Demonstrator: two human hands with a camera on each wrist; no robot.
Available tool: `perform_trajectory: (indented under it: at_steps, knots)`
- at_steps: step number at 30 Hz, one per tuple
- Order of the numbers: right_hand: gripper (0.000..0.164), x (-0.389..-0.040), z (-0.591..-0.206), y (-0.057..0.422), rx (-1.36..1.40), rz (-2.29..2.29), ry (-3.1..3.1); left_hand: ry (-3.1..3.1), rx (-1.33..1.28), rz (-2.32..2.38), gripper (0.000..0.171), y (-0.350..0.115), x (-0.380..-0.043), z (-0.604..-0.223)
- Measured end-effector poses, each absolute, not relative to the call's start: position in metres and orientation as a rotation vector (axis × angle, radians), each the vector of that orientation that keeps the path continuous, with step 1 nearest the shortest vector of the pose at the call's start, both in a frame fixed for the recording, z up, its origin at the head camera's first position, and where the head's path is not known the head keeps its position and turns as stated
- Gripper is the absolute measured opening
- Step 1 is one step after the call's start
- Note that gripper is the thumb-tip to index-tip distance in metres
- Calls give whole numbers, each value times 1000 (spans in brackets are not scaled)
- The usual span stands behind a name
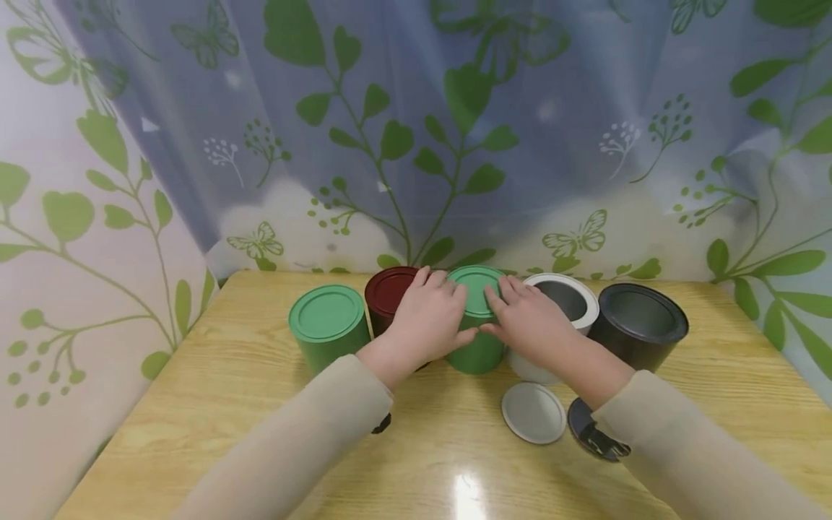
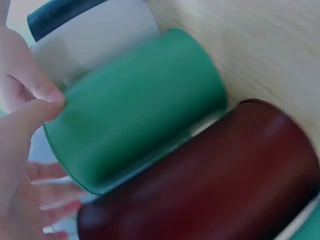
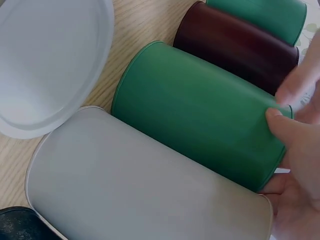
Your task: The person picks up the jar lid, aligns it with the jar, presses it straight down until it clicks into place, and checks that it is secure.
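A green canister [image 1: 477, 354] with its green lid [image 1: 477, 285] stands upright in the middle of the row. My left hand [image 1: 429, 310] holds the lid's rim from the left, its thumb at the front edge and its fingers at the left side. From the right, my right hand [image 1: 529, 318] grips the same rim. In the right wrist view its thumb [image 3: 282, 125] lies on the green wall just below the rim. Both thumbs come close together at the front. Beside the left hand is a dark red lidded canister [image 2: 210, 185]; beside the right, an uncovered white canister [image 3: 140, 175].
Another green canister [image 1: 328, 321] stands at the left end, a black canister [image 1: 640, 325] at the right. A white lid [image 1: 533, 413] and a dark lid [image 1: 594, 433], partly behind the right sleeve, lie on the wooden table [image 1: 448, 462]. A patterned curtain [image 1: 416, 144] hangs behind.
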State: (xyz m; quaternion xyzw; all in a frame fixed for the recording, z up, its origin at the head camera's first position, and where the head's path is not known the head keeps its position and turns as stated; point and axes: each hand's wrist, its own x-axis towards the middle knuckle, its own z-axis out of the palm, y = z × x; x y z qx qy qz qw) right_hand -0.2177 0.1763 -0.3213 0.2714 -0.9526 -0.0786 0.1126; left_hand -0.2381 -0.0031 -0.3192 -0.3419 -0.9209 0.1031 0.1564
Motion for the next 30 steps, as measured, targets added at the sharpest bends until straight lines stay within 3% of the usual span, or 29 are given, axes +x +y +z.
perform_trajectory:
  at_steps: [4,6,15,24,30]
  knots:
    - [64,-218,-323,177,805,-235,-2810,-2760,-1012,337,90,12,-245,-322]
    - [65,-218,-324,177,812,-237,-2808,-2824,-1066,335,96,16,-248,-324]
    - [63,-218,-325,177,831,-271,-2708,-2775,-1145,313,82,21,-255,-322]
    - [72,-217,-326,176,729,-200,-2882,-2704,-1162,254,90,14,-254,-329]
    - [76,-205,-323,182,706,-152,-2899,-2605,-1128,292,84,10,-234,-335]
